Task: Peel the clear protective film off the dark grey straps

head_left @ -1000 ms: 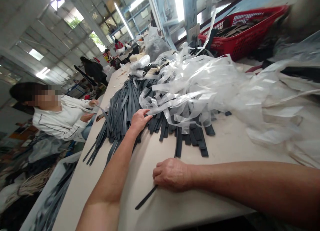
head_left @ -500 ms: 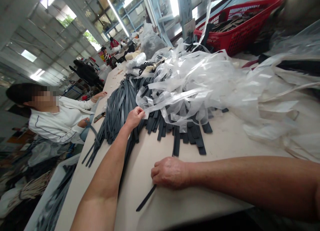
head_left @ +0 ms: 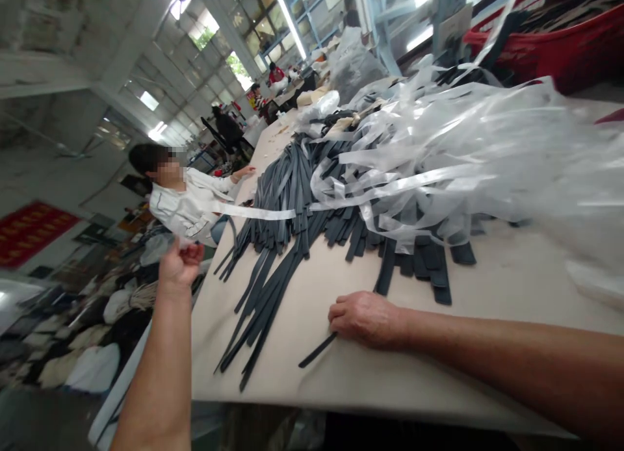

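My left hand [head_left: 182, 262] is raised off the table's left side, its fingers curled. A translucent white plastic strip [head_left: 253, 212] stretches through the air from near its fingertips toward the pile; the end at my fingers is blurred. My right hand [head_left: 365, 318] rests on the table, closed around a narrow dark grey strap [head_left: 316, 351], whose end sticks out below the fingers. Beyond it, flat dark strap ends [head_left: 431, 262] poke out from under a heap of clear plastic strips [head_left: 439, 158]. A bundle of long dark straps [head_left: 283, 197] lies to the left.
A person in a white jacket [head_left: 182, 197] sits across the table's left edge. A red plastic basket [head_left: 560, 48] stands at the back right. A stuffed plastic bag [head_left: 353, 64] sits farther back on the pale table [head_left: 351, 389]. Piled sacks [head_left: 92, 366] lie at left.
My left hand has swung left, away from the heap, with the plastic strip trailing. The right hand still grips the strap. The view has turned left.
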`<state>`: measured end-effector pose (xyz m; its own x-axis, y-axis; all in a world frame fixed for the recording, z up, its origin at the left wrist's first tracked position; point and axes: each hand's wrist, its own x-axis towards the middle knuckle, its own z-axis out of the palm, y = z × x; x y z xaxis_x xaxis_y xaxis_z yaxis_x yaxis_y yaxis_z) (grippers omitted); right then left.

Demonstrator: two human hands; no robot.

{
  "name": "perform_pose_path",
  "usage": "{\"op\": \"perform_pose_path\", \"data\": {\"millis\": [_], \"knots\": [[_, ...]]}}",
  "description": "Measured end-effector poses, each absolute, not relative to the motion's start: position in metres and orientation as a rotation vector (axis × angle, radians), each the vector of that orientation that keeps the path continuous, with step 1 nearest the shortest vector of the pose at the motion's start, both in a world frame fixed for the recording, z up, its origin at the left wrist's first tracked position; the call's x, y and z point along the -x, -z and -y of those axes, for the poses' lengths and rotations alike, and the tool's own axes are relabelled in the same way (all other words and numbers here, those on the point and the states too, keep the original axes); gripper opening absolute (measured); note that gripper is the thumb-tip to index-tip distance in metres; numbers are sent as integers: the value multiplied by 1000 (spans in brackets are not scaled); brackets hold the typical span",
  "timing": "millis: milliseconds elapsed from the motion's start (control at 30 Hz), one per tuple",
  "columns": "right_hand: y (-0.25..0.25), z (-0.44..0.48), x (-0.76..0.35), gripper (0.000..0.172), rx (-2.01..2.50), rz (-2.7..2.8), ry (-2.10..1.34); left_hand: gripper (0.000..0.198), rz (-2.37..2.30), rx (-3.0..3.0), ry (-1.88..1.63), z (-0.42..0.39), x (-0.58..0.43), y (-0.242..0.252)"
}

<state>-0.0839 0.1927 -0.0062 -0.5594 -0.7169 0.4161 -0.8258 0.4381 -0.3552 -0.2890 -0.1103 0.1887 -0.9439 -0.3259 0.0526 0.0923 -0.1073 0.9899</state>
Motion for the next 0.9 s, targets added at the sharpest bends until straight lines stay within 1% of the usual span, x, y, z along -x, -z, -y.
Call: {"op": "perform_pose_path", "data": {"millis": [67, 133, 167, 233, 333, 400, 500, 567, 633, 700, 767, 900], "knots": [[7, -193, 85, 22, -1320, 2503, -840, 24, 1894, -349, 2156, 137, 247, -166], [4, -194, 86, 22, -1142, 2572, -1017, 21, 1889, -415, 2195, 151, 203, -137], [1, -194, 87, 23, -1013, 2613, -1183, 21, 1882, -436, 2217, 155, 182, -121], [-8, -194, 88, 27, -724, 2622, -1669, 26, 1877, -440, 2251, 155, 144, -93], [-26, -188, 89, 37, -456, 2356, -2450, 39, 1891, -367, 2242, 141, 101, -63], [-37, -180, 89, 43, -426, 2141, -2802, 43, 1904, -321, 2237, 127, 84, -51], [-47, -161, 86, 44, -569, 1993, -3145, 41, 1946, -250, 2270, 106, 71, -44], [-51, -145, 87, 42, -697, 1966, -3264, 37, 2006, -175, 2262, 96, 68, -43], [-52, -126, 90, 39, -753, 1960, -3281, 33, 2087, -105, 2228, 90, 66, -42], [-52, -109, 96, 36, -695, 1991, -3159, 32, 2153, -66, 2213, 86, 64, -41], [-50, -96, 103, 34, -576, 2030, -2986, 33, 2157, -56, 2273, 82, 60, -39], [-43, -92, 109, 27, -401, 2069, -2797, 46, 2132, -67, 2526, 74, 50, -30]]}}
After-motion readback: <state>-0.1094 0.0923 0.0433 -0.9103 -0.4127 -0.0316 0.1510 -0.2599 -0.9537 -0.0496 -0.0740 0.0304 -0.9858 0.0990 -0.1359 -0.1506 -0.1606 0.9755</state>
